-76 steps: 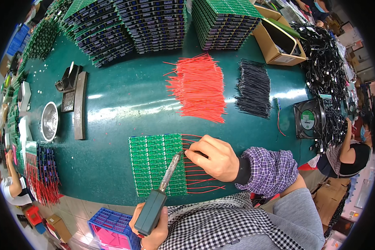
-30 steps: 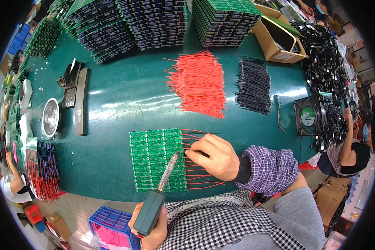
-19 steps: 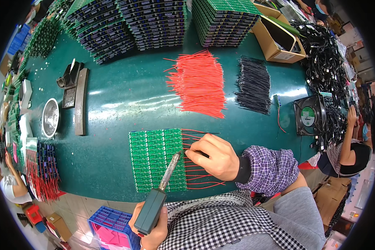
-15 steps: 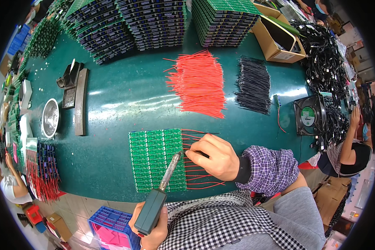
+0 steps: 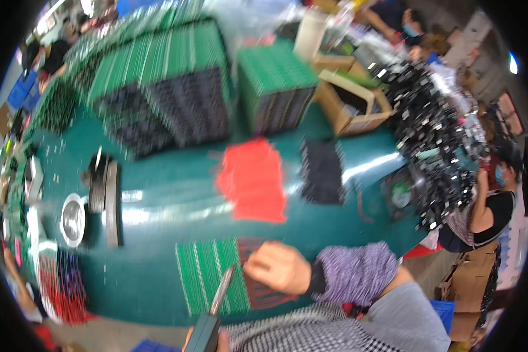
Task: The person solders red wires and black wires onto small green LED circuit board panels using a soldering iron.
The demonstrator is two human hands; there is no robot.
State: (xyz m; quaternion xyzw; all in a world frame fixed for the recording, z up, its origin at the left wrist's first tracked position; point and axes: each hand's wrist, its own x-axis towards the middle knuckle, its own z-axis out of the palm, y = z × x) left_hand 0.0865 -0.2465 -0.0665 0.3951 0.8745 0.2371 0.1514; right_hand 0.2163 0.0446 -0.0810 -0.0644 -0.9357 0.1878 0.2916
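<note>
A: What's closest to the body?

B: The left hand, partly cut off by the lower edge of view. It is wrapped around the dark handle of a soldering iron.

A: Which way does the iron point?

B: Away from the body and slightly right. Its long axis slants across the green circuit-board panel, tip at or just above the panel's right edge. I can't tell whether it touches.

A: And the panel?

B: Flat on the green table, in front of the torso. Red lead wires stick out from its right edge, running rightward.

A: Which hand is nearer that edge?

B: The right hand. It comes in from the right over the wires, fingertips just beside the iron's tip. The left is farther off, reaching the edge only through the iron.

A: Is the right one pinching a wire?

B: Its fingers curl inward, but blur hides whether they are closed on anything.

A: Beyond that?

B: A loose red wire pile, a black wire pile to its right, then tall stacks of boards at the back.
</note>
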